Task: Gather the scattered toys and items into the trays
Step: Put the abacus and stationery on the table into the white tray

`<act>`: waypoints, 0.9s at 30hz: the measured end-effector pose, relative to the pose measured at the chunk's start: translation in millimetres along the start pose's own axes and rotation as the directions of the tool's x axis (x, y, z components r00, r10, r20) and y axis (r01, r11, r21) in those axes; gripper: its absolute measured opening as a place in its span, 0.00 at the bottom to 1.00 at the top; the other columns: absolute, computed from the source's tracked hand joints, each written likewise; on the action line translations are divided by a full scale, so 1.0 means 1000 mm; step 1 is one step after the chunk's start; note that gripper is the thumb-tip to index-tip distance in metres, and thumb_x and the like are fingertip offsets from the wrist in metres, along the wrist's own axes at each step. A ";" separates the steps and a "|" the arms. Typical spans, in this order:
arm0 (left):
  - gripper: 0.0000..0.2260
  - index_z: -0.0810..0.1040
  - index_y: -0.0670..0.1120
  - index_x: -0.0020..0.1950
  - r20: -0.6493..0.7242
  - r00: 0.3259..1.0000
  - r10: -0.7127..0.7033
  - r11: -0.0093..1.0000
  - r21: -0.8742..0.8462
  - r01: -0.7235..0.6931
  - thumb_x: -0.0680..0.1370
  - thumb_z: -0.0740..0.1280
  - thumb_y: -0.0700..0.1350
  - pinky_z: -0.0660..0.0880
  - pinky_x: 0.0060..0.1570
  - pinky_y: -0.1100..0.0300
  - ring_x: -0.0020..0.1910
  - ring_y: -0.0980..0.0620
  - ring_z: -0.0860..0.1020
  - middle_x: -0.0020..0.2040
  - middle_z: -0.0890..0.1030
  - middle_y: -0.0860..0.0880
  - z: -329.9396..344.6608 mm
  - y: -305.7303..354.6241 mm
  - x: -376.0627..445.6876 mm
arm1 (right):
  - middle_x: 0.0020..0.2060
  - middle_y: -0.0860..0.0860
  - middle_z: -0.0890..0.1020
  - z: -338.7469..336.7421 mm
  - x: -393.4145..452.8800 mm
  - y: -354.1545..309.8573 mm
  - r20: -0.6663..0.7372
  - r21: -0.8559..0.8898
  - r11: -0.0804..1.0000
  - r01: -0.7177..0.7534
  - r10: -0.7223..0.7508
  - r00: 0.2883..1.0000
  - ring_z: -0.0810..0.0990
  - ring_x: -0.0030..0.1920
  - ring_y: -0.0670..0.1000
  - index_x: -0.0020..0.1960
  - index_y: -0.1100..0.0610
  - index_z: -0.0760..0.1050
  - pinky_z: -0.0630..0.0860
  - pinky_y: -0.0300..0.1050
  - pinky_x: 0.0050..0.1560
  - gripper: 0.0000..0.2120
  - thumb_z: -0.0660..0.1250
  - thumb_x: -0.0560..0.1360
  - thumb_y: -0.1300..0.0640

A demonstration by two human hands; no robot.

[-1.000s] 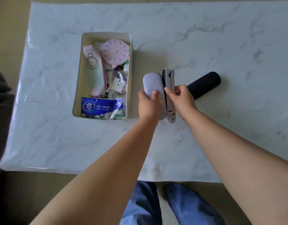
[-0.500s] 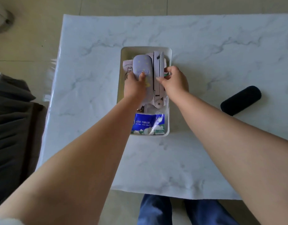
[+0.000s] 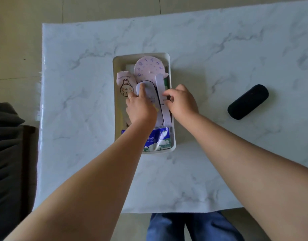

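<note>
- Left hand: reaches forward into the tray, palm down, fingers laid along the top of a lilac oval case; one finger stretches to the case's far end. Fingers look fairly straight, pressing rather than wrapped round it.
- Right hand: comes in from the right over the tray's right rim, fingers curled, pinching the side of a long lilac stapler between thumb and fingertips.
- Both forearms run from the bottom corners of the view and converge on the tray.
- Case and stapler lie side by side, lengthwise, inside the white tray, on top of what it already holds.
- Other tray contents: pink toy clock face at the far end; pink pouch with a cartoon animal at the left; blue tissue pack at the near end, partly under the left forearm.
- Black oval case: on the tabletop well to the right of the tray, lying at a slant, untouched.
- White marble-patterned table under everything; blue jeans show below its near edge; dark fabric at the left margin.
</note>
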State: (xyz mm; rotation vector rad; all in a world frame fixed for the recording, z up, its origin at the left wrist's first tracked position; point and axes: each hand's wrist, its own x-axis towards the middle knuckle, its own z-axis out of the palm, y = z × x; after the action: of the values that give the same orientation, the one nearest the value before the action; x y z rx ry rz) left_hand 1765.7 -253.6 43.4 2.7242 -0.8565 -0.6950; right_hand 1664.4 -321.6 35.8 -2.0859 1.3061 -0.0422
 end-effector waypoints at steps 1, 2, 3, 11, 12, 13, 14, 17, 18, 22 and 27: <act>0.31 0.62 0.55 0.71 -0.027 1.000 0.015 0.998 0.059 -0.014 0.72 0.66 0.36 0.68 0.55 0.52 0.63 0.42 0.66 0.65 0.67 0.43 0.000 0.001 -0.001 | 0.53 0.55 0.74 -0.003 -0.002 0.003 0.000 0.020 1.000 -0.011 0.011 1.000 0.78 0.50 0.57 0.61 0.50 0.78 0.75 0.46 0.50 0.15 0.67 0.75 0.59; 0.30 0.64 0.54 0.70 -0.059 0.998 0.024 0.996 0.087 -0.019 0.71 0.65 0.36 0.67 0.57 0.51 0.63 0.42 0.66 0.66 0.68 0.44 -0.001 0.005 -0.002 | 0.53 0.55 0.75 -0.007 -0.003 0.008 -0.014 0.044 0.999 -0.018 0.019 1.000 0.78 0.49 0.57 0.61 0.50 0.78 0.75 0.46 0.50 0.15 0.66 0.75 0.59; 0.28 0.66 0.54 0.69 -0.079 0.997 0.027 0.996 0.088 -0.020 0.72 0.64 0.35 0.66 0.58 0.52 0.64 0.42 0.65 0.67 0.67 0.44 -0.002 0.009 -0.003 | 0.53 0.55 0.75 -0.010 -0.005 0.011 -0.036 0.068 0.997 -0.028 0.030 0.999 0.78 0.48 0.57 0.61 0.50 0.77 0.75 0.46 0.49 0.16 0.66 0.75 0.60; 0.31 0.65 0.50 0.72 -0.099 0.942 0.320 0.946 -0.028 -0.324 0.70 0.60 0.34 0.64 0.60 0.56 0.62 0.42 0.65 0.64 0.69 0.44 0.027 0.094 -0.035 | 0.59 0.55 0.73 -0.053 -0.015 0.074 -0.119 0.069 0.972 -0.226 0.233 0.965 0.78 0.52 0.56 0.64 0.52 0.72 0.74 0.45 0.50 0.16 0.62 0.77 0.60; 0.30 0.65 0.50 0.73 -0.072 0.935 0.347 0.935 -0.045 -0.351 0.71 0.61 0.35 0.64 0.60 0.56 0.62 0.43 0.66 0.64 0.69 0.44 0.036 0.107 -0.042 | 0.59 0.54 0.72 -0.060 -0.017 0.087 -0.136 0.063 0.965 -0.255 0.261 0.956 0.78 0.52 0.55 0.65 0.51 0.71 0.74 0.45 0.50 0.17 0.62 0.77 0.60; 0.29 0.65 0.49 0.73 -0.043 0.929 0.367 0.927 -0.061 -0.370 0.71 0.61 0.35 0.64 0.61 0.56 0.62 0.43 0.66 0.64 0.70 0.44 0.044 0.119 -0.048 | 0.60 0.54 0.72 -0.067 -0.019 0.100 -0.148 0.060 0.957 -0.285 0.291 0.945 0.79 0.52 0.54 0.65 0.51 0.71 0.75 0.45 0.50 0.17 0.62 0.77 0.60; 0.28 0.66 0.49 0.72 -0.006 0.924 0.383 0.921 -0.073 -0.382 0.72 0.60 0.35 0.65 0.61 0.55 0.62 0.43 0.65 0.64 0.70 0.44 0.053 0.129 -0.054 | 0.61 0.54 0.72 -0.072 -0.020 0.112 -0.159 0.062 0.948 -0.311 0.318 0.935 0.79 0.52 0.54 0.65 0.51 0.71 0.76 0.46 0.50 0.17 0.61 0.78 0.60; 0.25 0.64 0.48 0.72 0.150 0.907 0.393 0.919 -0.079 -0.385 0.75 0.59 0.37 0.67 0.62 0.54 0.65 0.44 0.64 0.66 0.69 0.44 0.080 0.153 -0.066 | 0.61 0.54 0.70 -0.086 -0.025 0.145 -0.209 0.086 0.907 -0.412 0.421 0.883 0.78 0.50 0.55 0.65 0.52 0.69 0.73 0.45 0.43 0.19 0.60 0.76 0.65; 0.24 0.63 0.48 0.73 0.208 0.900 0.382 0.924 -0.071 -0.376 0.77 0.60 0.38 0.68 0.61 0.53 0.66 0.44 0.64 0.67 0.69 0.44 0.087 0.157 -0.067 | 0.61 0.54 0.70 -0.089 -0.025 0.152 -0.233 0.103 0.887 -0.450 0.461 0.856 0.77 0.49 0.56 0.64 0.53 0.69 0.70 0.45 0.41 0.19 0.60 0.75 0.66; 0.24 0.62 0.46 0.74 0.389 0.869 0.305 0.952 -0.141 -0.272 0.79 0.60 0.41 0.70 0.59 0.53 0.66 0.45 0.68 0.68 0.68 0.44 0.122 0.182 -0.071 | 0.62 0.56 0.69 -0.098 -0.029 0.194 -0.271 0.151 0.804 -0.575 0.593 0.758 0.76 0.53 0.60 0.66 0.56 0.65 0.68 0.48 0.41 0.20 0.61 0.75 0.63; 0.22 0.66 0.47 0.73 0.499 0.859 0.114 0.944 -0.325 0.064 0.78 0.61 0.43 0.76 0.56 0.52 0.57 0.44 0.77 0.64 0.75 0.45 0.144 0.196 -0.069 | 0.69 0.60 0.66 -0.097 -0.027 0.209 -0.094 0.237 0.723 -0.649 0.682 0.726 0.75 0.62 0.61 0.77 0.60 0.48 0.73 0.51 0.54 0.35 0.63 0.79 0.52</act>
State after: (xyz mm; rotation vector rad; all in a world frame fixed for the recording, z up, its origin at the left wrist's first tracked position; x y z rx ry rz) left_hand 1549.2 -379.7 7.1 2.2436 -0.7778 -1.4580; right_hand 1451.5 -407.7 4.9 -1.3640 2.0178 -0.0304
